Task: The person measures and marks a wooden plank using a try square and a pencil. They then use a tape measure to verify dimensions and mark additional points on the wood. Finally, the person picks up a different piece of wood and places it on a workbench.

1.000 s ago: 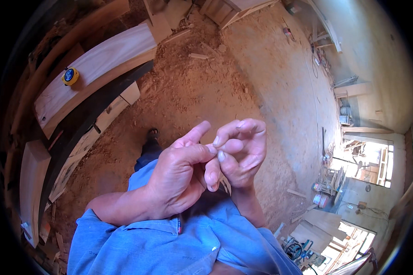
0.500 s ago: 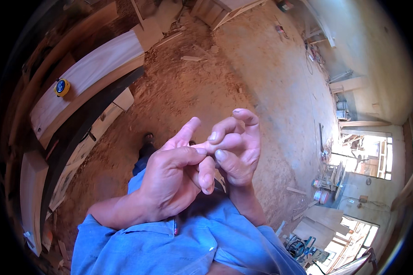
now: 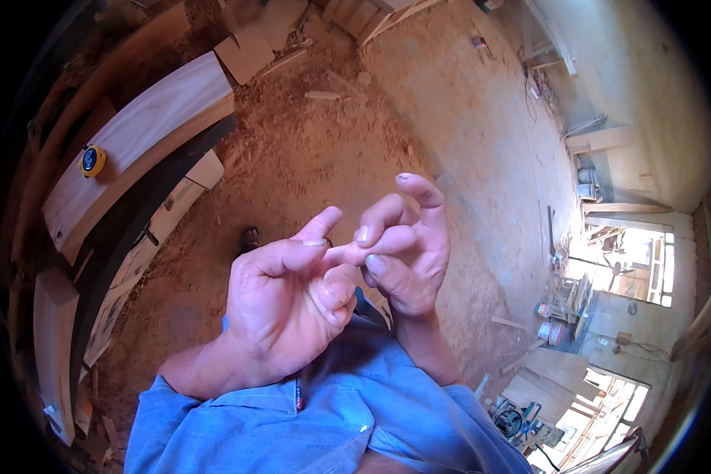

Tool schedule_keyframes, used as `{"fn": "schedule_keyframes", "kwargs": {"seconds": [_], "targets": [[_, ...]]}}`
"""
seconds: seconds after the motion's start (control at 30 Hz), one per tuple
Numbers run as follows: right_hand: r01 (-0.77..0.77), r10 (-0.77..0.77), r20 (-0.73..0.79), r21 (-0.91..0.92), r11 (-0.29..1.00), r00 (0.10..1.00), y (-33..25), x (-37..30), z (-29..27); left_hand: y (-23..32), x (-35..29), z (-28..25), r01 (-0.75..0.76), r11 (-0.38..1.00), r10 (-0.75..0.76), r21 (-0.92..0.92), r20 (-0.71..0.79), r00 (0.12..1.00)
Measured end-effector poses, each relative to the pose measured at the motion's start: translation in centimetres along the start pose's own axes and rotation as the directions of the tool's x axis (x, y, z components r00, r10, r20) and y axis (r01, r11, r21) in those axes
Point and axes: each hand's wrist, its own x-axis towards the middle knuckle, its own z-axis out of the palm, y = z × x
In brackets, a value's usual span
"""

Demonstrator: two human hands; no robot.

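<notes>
My two hands meet in front of my blue shirt (image 3: 332,419). The thumb and fingers of my right hand (image 3: 411,276) pinch the tip of one finger of my left hand, and its outermost finger sticks up, bent. The palm of my left hand (image 3: 280,308) faces up; its thumb stands apart, another finger points away, and the remaining fingers curl loosely. I see no tool or object in either hand. Whether something tiny sits at the pinched fingertip cannot be made out.
At the left, a yellow tape measure (image 3: 92,161) lies on a pale wooden board (image 3: 146,118). Reddish dirt or sawdust covers the floor (image 3: 292,166). A blue-green machine with a wheel (image 3: 509,423) and a white bucket (image 3: 551,332) stand at the right. Wood scraps (image 3: 324,95) lie ahead.
My left thumb has lifted off the pinched finger and moved left, opening that hand's palm. The right hand keeps its pinch. The view has shifted slightly.
</notes>
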Motion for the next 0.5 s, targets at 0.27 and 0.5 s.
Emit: {"fn": "schedule_keyframes", "kwargs": {"seconds": [0.27,0.5], "targets": [[0.078,-0.080,-0.008,-0.118,0.990,0.997,1.2,0.9,-0.8,0.6,1.2,-1.1,0.070,0.991,-0.061,-0.117,0.077,0.995],[0.081,-0.087,-0.065,-0.097,0.992,0.994,1.8,0.9,-0.2,0.7,1.4,-1.1,0.039,0.997,-0.032,-0.064,0.096,0.995]]}}
